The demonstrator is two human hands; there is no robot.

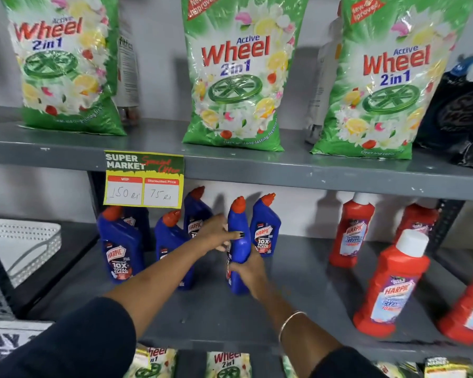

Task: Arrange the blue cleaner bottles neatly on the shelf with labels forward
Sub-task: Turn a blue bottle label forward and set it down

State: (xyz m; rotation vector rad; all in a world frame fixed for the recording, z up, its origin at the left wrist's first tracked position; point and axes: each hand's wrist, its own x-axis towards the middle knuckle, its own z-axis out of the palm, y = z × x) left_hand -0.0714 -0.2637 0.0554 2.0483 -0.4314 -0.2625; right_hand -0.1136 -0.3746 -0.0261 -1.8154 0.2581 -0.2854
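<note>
Several blue cleaner bottles with red caps stand on the grey middle shelf (298, 290). One blue bottle (238, 227) stands near the middle with its plain side toward me; its label is turned left. My left hand (219, 232) grips its upper body and my right hand (247, 272) grips its lower body. Just behind it to the right, a blue bottle (265, 227) shows its label forward. At the far left another blue bottle (120, 249) faces forward. Two more blue bottles (172, 241) (195, 214) stand between, partly hidden by my left arm.
Red cleaner bottles (393, 285) stand at the right of the same shelf. Green detergent bags (235, 75) fill the upper shelf, with a yellow price tag (144, 181) hanging from its edge. A white perforated basket (22, 246) sits at the left. More bags lie below.
</note>
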